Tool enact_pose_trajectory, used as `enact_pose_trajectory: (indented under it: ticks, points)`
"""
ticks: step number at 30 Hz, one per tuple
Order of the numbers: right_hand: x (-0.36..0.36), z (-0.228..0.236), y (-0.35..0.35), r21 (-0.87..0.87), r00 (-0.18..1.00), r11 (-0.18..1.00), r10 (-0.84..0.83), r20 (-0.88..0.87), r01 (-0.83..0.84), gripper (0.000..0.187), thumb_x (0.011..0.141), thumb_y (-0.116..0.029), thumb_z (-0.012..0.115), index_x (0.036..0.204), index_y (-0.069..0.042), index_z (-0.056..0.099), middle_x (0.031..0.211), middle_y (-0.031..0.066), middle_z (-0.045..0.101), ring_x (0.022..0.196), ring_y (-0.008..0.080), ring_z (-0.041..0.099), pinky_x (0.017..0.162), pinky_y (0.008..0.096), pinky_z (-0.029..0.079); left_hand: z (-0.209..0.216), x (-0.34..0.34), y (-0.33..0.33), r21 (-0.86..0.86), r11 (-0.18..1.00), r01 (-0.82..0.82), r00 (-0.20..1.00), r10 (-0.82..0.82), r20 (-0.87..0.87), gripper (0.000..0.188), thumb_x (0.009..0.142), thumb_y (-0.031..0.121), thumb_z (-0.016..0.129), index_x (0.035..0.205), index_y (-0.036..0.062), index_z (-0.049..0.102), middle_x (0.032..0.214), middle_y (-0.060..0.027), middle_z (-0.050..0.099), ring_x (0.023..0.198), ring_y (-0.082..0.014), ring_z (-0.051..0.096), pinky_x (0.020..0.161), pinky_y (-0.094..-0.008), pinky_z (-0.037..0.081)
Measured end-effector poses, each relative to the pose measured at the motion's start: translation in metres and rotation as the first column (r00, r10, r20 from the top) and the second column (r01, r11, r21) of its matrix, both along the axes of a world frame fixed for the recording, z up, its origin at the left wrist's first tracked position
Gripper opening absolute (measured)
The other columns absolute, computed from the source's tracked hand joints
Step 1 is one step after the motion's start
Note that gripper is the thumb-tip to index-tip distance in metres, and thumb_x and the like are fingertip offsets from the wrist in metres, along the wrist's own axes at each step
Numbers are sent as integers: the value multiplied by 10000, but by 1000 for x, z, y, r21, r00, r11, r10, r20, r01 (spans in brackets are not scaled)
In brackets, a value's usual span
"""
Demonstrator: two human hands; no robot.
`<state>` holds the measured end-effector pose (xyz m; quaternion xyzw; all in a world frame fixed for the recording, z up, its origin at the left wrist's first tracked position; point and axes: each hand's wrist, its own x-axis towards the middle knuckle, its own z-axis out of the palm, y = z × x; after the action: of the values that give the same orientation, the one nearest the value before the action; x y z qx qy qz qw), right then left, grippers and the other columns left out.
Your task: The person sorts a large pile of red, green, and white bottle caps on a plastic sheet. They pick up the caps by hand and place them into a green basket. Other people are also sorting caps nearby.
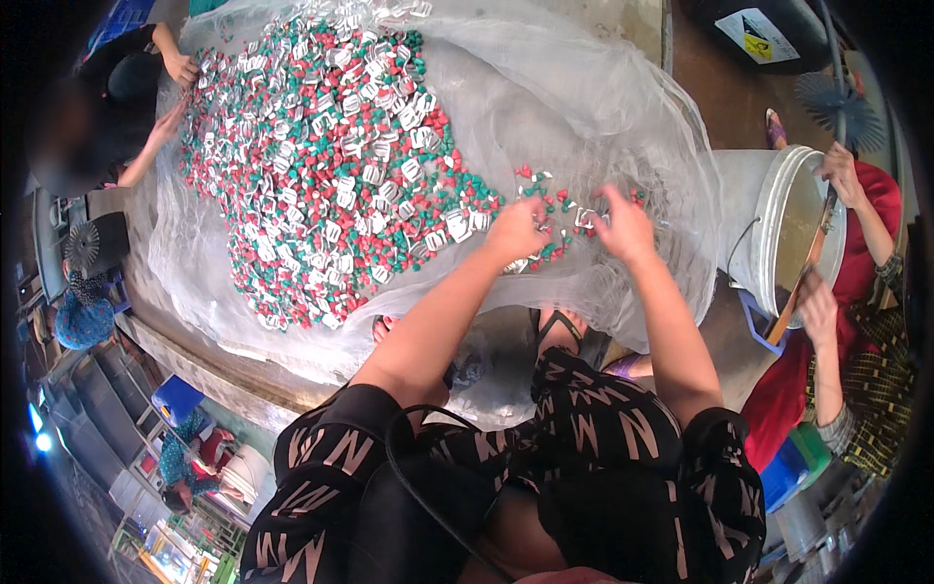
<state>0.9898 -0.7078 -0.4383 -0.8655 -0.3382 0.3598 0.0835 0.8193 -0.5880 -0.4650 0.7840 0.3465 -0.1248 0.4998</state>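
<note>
A big heap of small red and green pieces mixed with silvery slotted, buckle-like pieces [331, 165] lies on a white mesh sheet [506, 88]. Some of them are spread to the right of the heap as a small loose group [559, 200]. My left hand [519, 232] is at the left side of this group, its fingers slightly blurred and apart, low over the pieces. On the group's other side is my right hand [626, 226], thumb and fingers spread. A silvery slotted piece [585, 218] lies between the hands. No piece shows in either hand.
At the far left, another person's hands [180, 68] reach to the heap's edge. To my right stands a large white bucket [764, 234], where another person's hands hold a wooden stick [808, 263]. A dark container [749, 34] is at the upper right. My sandalled foot [561, 329] is below the sheet.
</note>
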Motion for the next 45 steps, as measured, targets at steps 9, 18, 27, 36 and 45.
enact_pose_trajectory:
  ticks: [9, 18, 27, 36, 45]
  points:
    - [-5, -30, -14, 86, 977, 981, 163, 135, -176, 317, 675, -261, 771, 846, -77, 577, 921, 136, 588, 883, 323, 604, 724, 425, 484, -4, -4, 40, -322, 910, -260, 927, 329, 182, 206, 704, 18, 605, 894, 54, 537, 774, -74, 578, 736, -164, 583, 633, -307, 465]
    - [-4, -2, 45, 516, 870, 704, -345, -352, 488, 285, 734, -207, 715, 708, -31, 493, 665, 94, 572, 642, 220, 570, 630, 339, 445, 38, 11, 45, -983, 105, -153, 682, 731, -28, 101, 827, 65, 606, 887, 108, 538, 876, -62, 616, 758, -180, 587, 621, -303, 478]
    - [-40, -5, 90, -78, -64, 393, -47, -997, 916, 172, 903, -123, 534, 1023, -21, 604, 915, 37, 617, 833, 175, 595, 772, 288, 466, 69, 43, 37, -915, 324, -242, 414, 887, 205, 33, 812, 102, 585, 809, 115, 555, 770, -58, 591, 622, -155, 523, 481, -228, 373]
    - [-69, -4, 99, -248, -500, 448, 630, -594, 859, 299, 931, -389, 392, 1025, -138, 523, 1023, 40, 552, 1001, 171, 518, 901, 350, 410, 126, 56, 17, 420, 713, -562, 654, 72, 753, 186, 722, 148, 645, 875, 60, 589, 899, -117, 600, 808, -270, 553, 717, -346, 434]
    - [-70, 67, 120, 103, 143, 256, -144, -979, 961, 258, 883, -234, 546, 1028, -26, 595, 1052, 86, 605, 980, 227, 559, 879, 337, 433, 100, 59, 26, -707, 492, -507, 258, 870, 420, 367, 903, 218, 519, 1245, 86, 529, 1227, -76, 538, 1154, -218, 475, 975, -367, 377]
